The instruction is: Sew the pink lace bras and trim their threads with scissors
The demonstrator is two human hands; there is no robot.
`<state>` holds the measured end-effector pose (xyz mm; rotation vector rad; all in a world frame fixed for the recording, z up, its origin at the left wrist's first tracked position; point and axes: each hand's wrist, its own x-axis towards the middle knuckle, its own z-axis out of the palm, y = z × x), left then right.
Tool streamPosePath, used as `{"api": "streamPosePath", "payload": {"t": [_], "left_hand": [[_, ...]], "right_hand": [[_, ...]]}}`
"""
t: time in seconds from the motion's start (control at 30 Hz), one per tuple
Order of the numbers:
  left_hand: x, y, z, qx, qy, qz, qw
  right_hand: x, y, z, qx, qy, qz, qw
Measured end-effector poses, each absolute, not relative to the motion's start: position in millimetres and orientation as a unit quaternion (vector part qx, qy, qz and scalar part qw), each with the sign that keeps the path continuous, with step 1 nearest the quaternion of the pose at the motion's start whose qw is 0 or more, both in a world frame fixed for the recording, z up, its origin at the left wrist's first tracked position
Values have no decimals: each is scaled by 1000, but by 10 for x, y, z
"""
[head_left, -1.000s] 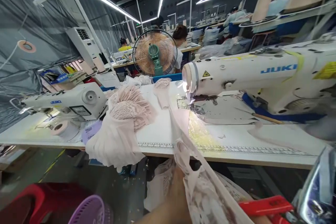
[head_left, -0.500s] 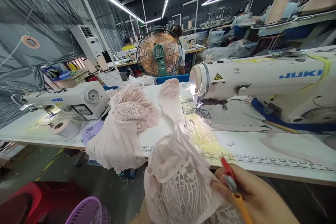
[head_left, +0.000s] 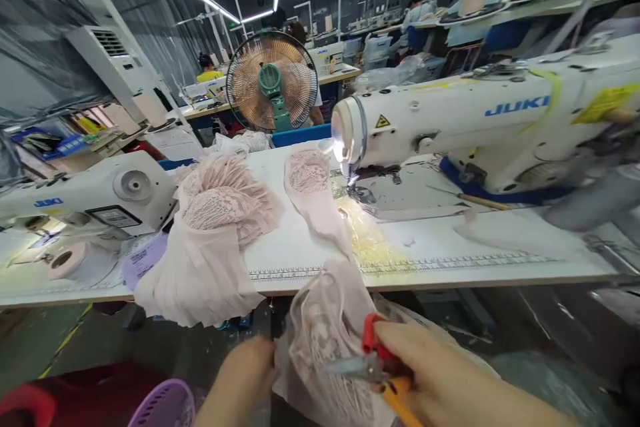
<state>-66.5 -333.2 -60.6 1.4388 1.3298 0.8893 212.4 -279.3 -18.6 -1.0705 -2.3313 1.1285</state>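
Observation:
In my right hand [head_left: 430,363] is a pair of small scissors [head_left: 367,367] with red and orange handles. Their blades point left across a pale pink lace garment piece [head_left: 320,313]. This piece hangs in front of the table's front edge, and a strip of its fabric runs up onto the tabletop toward the sewing machine's needle. My left hand [head_left: 243,370], somewhat blurred, is closed at the left edge of the lace piece; its fingertips are partly hidden.
A white JUKI sewing machine [head_left: 440,120] stands on the right of the table [head_left: 280,253], another sewing machine [head_left: 90,190] on the left. Between them lies a heap of pink pleated lace garments [head_left: 210,240]. A purple basket [head_left: 167,407] is below left; a fan [head_left: 273,80] stands behind.
The lace piece has dropped lower, below the table edge. My right hand has moved left and down, swinging the scissor blades over the lace. My left hand has come into clearer view.

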Motion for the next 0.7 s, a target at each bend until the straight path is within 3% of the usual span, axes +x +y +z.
{"api": "streamPosePath", "payload": {"t": [0.2,0.4,0.53,0.7], "left_hand": [[-338,-3391,-844,733,462,366,339],[-231,-3368,-880,762,443,287,375],[-512,-3331,-789,791,417,206,397],[-808,-3226,-672,790,429,112,422]], "right_hand": [[1922,-3000,-90,-315,-810,483,102],[2267,-2906,40,-357,-835,418,0],[2564,-2805,151,-346,-813,466,-58],[2705,-2578,10,-367,-825,428,-37]]}}
